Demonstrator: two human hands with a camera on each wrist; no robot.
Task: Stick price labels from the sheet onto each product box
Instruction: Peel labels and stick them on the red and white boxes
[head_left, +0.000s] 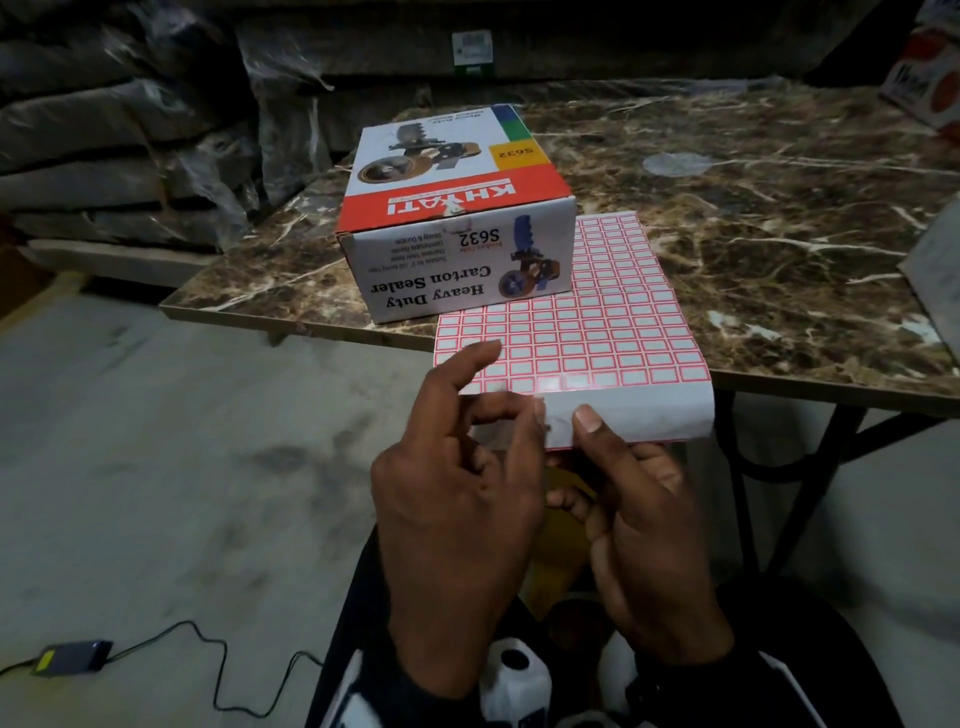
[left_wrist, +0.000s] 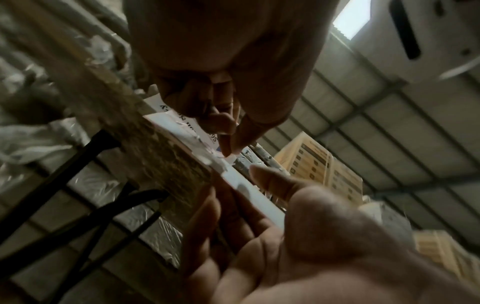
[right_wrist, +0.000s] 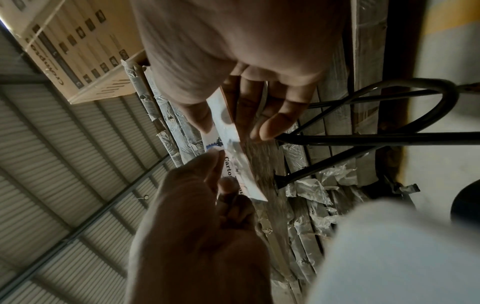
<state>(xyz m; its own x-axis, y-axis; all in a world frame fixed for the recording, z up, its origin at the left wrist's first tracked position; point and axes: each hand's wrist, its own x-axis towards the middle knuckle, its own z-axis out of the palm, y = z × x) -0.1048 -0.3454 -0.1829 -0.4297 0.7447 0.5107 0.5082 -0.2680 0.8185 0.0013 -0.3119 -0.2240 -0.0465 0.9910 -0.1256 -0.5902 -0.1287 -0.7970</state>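
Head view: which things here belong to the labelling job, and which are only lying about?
For the job:
- white sheet of red-bordered price labels
- white and red carton sealer box
- left hand and right hand, both at the sheet's near edge

Lying about:
- black adapter with cable on the floor
- brown marble-pattern table

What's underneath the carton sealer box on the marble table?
The white-and-red cardboard carton sealer box sits on the brown marble table, its near right corner overlapping the red-bordered label sheet. Anything else beneath is hidden.
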